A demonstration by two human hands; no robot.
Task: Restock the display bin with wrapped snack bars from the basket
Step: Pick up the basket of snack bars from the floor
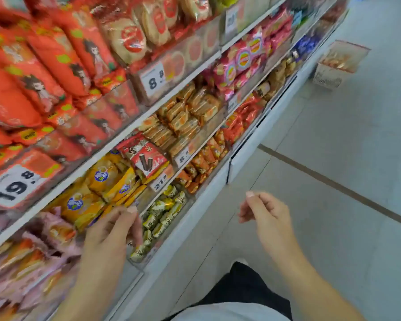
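A clear display bin [186,207] sits on the lowest shelf and holds several yellow-green wrapped snack bars [164,210]. My left hand [115,230] hangs over the near end of that bin, fingers pointing down at the bars, and I see nothing gripped in it. My right hand [265,215] hovers over the floor to the right of the shelf, fingers loosely curled and apart, holding nothing. A pale basket [329,76] with wrapped snacks inside stands on the floor far up the aisle, at the shelf's base.
Shelves [204,66] packed with red, orange and pink snack packs run along the left, with price tags [153,79] on the bin fronts. Grey tiled floor [333,181] with a dark seam lies to the right. My dark trousers and shoe show at the bottom.
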